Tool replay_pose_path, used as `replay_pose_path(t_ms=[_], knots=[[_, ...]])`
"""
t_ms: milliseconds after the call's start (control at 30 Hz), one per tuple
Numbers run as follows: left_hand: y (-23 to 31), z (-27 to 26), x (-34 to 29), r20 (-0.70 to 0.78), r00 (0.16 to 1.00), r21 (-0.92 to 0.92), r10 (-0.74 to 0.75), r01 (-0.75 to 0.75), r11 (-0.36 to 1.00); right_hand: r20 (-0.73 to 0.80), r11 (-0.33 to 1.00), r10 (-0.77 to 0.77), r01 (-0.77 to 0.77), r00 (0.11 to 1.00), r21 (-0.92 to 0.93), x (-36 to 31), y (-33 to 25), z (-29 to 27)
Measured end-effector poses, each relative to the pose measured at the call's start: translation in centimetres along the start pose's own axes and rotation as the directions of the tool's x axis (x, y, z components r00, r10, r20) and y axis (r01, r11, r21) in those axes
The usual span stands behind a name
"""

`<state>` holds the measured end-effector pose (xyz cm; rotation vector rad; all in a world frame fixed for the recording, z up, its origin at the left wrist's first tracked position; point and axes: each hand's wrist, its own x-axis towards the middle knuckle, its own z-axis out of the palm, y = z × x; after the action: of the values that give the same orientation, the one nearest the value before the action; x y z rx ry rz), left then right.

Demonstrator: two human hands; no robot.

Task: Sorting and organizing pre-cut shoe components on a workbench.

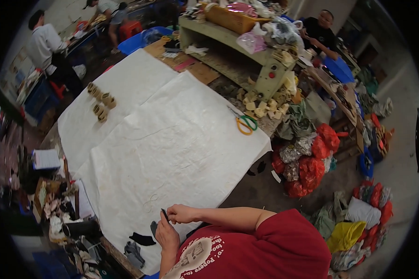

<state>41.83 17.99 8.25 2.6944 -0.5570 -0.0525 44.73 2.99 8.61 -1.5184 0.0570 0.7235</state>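
Pad of white paper (46, 159) at far left, lying on a cluttered surface. Above it, standing: co-worker in a white top (46, 44), turned toward a work surface. Tan pieces (108, 100) grouped on the upper left of the white sheeting (172, 139), which looks like two overlapping layers covering the table; what the tan pieces are cannot be told at this size. Grey folded piece (134, 253) near the lower edge of the sheeting; black flat piece (142, 239) just beside it, to the upper right.

Left hand (167, 235): raised at the near side of the table, thumb and fingers pinching a small dark piece (164, 214), narrow, which juts up from the fingertips. Right hand (180, 214): just to the right, fingers bent inward and meeting the same piece; cannot tell whether they pinch it or only rest against it. Wearer's red shirt (260, 246) fills the lower middle.

Scissors (240, 117), one handle yellow, one green, lie on the sheeting near its right corner, well apart from both hands. Cream blocks (260, 110) heaped beyond them, at the foot of a green metal bench (265, 69). Right: red plastic bags (312, 174) piled on the floor; yellow bag (344, 236) lower down, among further bundles.
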Motion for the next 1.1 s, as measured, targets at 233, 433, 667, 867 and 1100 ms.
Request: replay_pose_path(t_ms=[233,433,667,867,1100], knots=[[1.0,-0.3,0.5,0.025,0.999,-0.142,0.028,-0.024,0.990,0.068,0.957,0.025,-0.044,0.997,0.285,0.1,2.2,-1.0],[2.0,-1.9,1.0,0.220,0.973,-0.517,-0.064,0.172,0.839,0.042,0.937,-0.014,-0.002,0.999,0.348,-0.8,2.5,-0.7],[1.0,-1.0,0.9,0.243,0.970,-0.645,-0.020,0.177,0.743,0.003,0.935,-0.062,0.057,0.998,0.350,-1.9,2.4,-0.8],[1.2,-0.2,1.2,0.269,0.963,-0.631,-0.035,0.203,0.749,-0.077,0.964,-0.162,0.175,0.984,0.202,-3.0,2.7,-0.9],[2.6,-0.3,1.5,0.275,0.961,-0.704,-0.038,0.228,0.672,-0.196,0.973,-0.210,0.225,0.958,0.053,-3.6,3.2,-1.0]])
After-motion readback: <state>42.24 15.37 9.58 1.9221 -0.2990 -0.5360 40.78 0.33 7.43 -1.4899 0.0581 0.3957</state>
